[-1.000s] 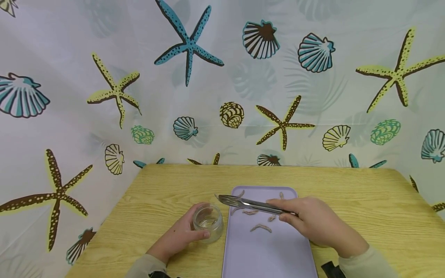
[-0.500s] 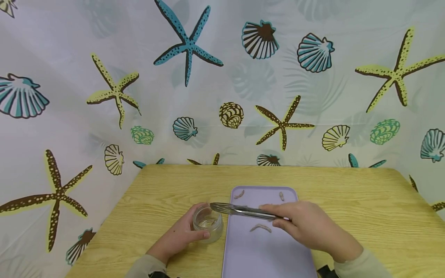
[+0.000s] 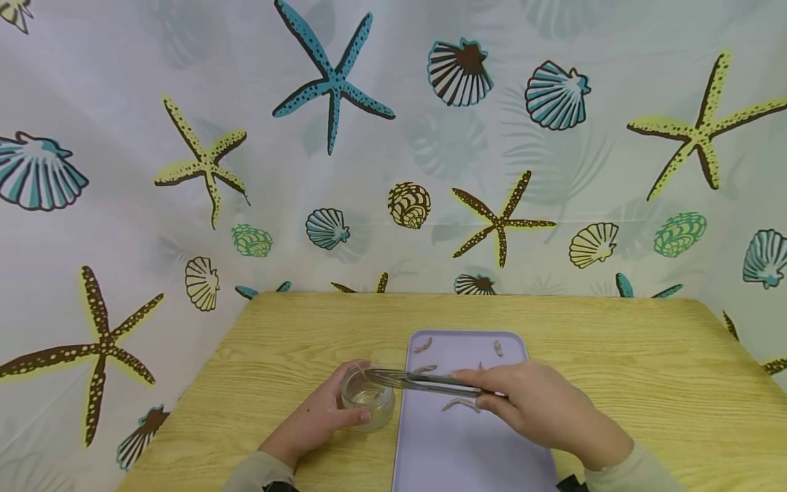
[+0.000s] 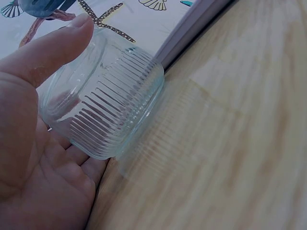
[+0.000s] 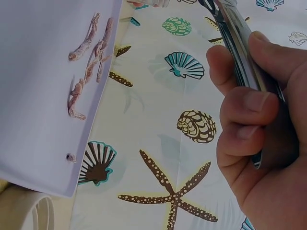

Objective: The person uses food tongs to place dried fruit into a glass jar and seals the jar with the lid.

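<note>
Holding tongs at the glass jar

From my remote feed: right hand wrapped round the tongs, tips at the jar's mouth; whether they dip below the rim, I cannot tell. One brownish strip shows at those tips. Left hand cups the jar, which stands upright on the wooden table, just left of the lilac tray. More strips lie scattered on the tray's far part. Shell-and-starfish cloth behind.
</note>
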Tool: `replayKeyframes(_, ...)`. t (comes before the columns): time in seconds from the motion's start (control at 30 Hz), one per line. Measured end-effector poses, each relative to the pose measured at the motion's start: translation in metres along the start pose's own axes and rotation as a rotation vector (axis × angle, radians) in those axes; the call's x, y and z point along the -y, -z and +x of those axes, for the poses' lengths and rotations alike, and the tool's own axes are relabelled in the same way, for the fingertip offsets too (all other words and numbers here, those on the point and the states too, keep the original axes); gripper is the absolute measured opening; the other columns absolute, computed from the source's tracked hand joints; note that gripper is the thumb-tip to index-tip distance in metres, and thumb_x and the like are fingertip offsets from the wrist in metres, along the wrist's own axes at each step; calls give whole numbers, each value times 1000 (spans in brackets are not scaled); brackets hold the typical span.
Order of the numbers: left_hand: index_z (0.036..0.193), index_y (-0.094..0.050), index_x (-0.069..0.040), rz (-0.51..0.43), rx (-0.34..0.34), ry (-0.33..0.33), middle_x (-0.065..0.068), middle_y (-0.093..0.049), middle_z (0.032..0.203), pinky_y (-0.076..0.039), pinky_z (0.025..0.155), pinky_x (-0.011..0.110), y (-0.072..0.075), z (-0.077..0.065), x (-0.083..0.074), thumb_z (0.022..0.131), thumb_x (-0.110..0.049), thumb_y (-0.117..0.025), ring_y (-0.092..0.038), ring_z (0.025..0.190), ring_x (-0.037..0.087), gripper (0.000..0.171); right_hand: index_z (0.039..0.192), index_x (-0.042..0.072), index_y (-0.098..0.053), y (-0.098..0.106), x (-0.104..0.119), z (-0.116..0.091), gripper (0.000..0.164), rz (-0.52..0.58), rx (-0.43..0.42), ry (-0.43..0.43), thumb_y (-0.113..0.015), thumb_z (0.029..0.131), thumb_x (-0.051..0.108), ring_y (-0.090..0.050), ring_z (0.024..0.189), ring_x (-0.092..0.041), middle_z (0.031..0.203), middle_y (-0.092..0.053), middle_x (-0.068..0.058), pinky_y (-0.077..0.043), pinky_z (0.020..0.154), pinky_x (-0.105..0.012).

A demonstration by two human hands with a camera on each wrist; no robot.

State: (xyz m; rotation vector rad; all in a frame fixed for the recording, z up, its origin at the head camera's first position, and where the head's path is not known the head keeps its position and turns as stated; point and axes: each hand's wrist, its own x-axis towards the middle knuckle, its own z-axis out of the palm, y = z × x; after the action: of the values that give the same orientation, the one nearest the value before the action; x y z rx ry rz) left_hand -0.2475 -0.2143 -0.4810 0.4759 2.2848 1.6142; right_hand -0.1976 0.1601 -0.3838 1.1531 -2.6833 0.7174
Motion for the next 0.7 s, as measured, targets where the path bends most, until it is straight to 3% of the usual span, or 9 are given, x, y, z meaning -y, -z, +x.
replayKeyframes(0.13,155,-34,-23,9,-8,9,2,-46,149,-33,110,46,-1,0,-1,89,-29,-80,-49,130,23,81,142,40,-58,-2,1,0,42,-14,3,-22,-58,101,45,-64,104,-2,127,-66,15,-53,75,-28)
replayKeyframes(0.3,157,-32,-22,8,-5,8,3,-46,149,-33,110,45,0,0,0,90,-29,-79,-48,131,23,82,142,39,-58,-3,1,-1,42,-13,3,-30,-58,101,46,-64,112,-6,127,-66,14,-54,79,-30)
replayKeyframes(0.5,157,-30,-21,5,1,6,4,-46,149,-34,110,45,0,0,0,90,-29,-79,-47,133,23,83,143,38,-57,-3,1,0,43,-11,2,-13,-57,101,46,-64,104,-2,127,-65,16,-52,75,-28)
replayKeyframes(0.7,157,-30,-20,3,4,4,4,-46,148,-37,107,43,0,0,-1,90,-28,-79,-51,129,23,83,143,38,-58,-4,2,0,42,-28,2,-15,-58,101,45,-64,113,-7,127,-66,15,-55,82,-33)
